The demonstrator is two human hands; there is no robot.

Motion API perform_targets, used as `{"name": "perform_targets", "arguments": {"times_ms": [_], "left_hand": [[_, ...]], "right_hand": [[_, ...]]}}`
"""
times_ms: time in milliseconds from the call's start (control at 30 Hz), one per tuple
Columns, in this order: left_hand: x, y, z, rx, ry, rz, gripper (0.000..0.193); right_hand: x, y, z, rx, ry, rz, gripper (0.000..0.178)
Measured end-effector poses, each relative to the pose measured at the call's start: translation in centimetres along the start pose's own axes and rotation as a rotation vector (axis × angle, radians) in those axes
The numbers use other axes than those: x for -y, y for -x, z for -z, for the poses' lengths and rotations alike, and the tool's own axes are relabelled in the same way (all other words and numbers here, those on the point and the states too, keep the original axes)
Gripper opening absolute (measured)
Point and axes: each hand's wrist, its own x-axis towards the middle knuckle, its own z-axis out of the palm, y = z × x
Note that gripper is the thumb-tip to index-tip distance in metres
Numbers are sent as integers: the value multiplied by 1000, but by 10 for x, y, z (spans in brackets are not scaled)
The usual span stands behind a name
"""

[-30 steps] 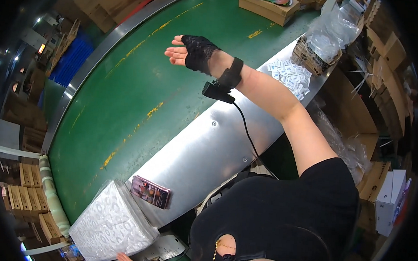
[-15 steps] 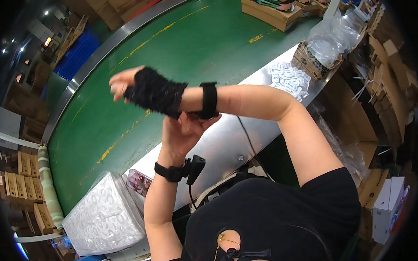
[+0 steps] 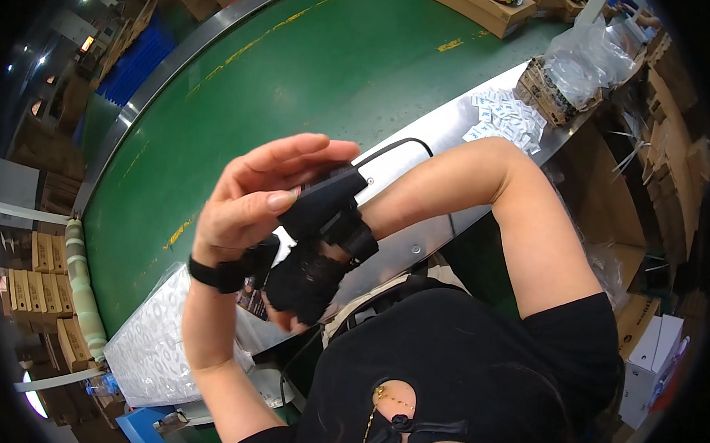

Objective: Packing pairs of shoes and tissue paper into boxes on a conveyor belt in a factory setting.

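Observation:
My left hand [image 3: 241, 189] has its thumb and fingers around a black box-shaped device [image 3: 322, 200], which is strapped to my right wrist. A black cable runs from the device. My right hand [image 3: 309, 279], in a fuzzy black fingerless glove, hangs bent down below the device; its fingers are mostly hidden and blurred. Around my left wrist is a black strap [image 3: 216, 276] with a dark device on it, partly hidden behind my right hand. Just beside it, a small patterned item [image 3: 252, 302] shows in part on the metal ledge [image 3: 393, 259].
Beyond the ledge lies a green conveyor surface [image 3: 314, 77]. White sachets [image 3: 506, 117] are heaped at the right, next to a carton holding clear plastic bags [image 3: 579, 69]. A silvery patterned package [image 3: 155, 343] sits at the left. An open cardboard box [image 3: 483, 9] stands at the far side.
My left hand has shifted from under my right wrist to the device on it. My right hand has swung from stretched out leftward to bent down toward me, and the device now faces up.

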Motion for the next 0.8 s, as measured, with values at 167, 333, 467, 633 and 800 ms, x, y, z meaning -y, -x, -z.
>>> {"name": "perform_targets", "arguments": {"times_ms": [167,333,467,633,800], "left_hand": [[-11,-5,-29,-213,-596,207,62],[2,-12,-18,-442,-961,142,47],[29,-29,-19,-477,-1139,-53,33],[42,-42,-6,-484,-1149,-19,37],[26,-40,26,-432,-929,103,66]], "right_hand": [[-3,0,21,-37,-62,48,21],[1,7,45,-90,-108,108,21],[10,19,62,-137,-145,157,22],[15,32,79,-192,-210,216,23],[22,30,86,-206,-276,259,25]]}}
